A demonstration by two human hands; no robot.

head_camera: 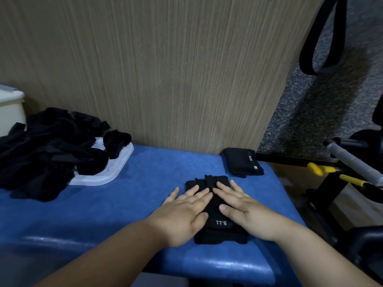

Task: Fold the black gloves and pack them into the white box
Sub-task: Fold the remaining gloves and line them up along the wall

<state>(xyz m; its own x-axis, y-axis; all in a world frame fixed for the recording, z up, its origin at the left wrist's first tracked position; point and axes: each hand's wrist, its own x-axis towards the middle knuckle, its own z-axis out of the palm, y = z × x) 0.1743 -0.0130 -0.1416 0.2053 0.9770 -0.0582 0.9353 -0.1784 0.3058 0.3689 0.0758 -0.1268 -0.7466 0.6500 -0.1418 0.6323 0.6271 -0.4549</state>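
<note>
Glove in work: the black glove lies flat on the blue counter toward its front right, cuff logo up.
Hands: left hand and right hand press down on it, fingers straight and spread, gripping nothing.
Done: one folded glove sits at the far right corner, unboxed.
Left: this glove looks unfolded, and a large pile of loose gloves waits at the left, so the task is probably at an early stage.
Containers: the pile spills over a flat white tray. The white box stands behind it at the far left, its inside hidden.
</note>
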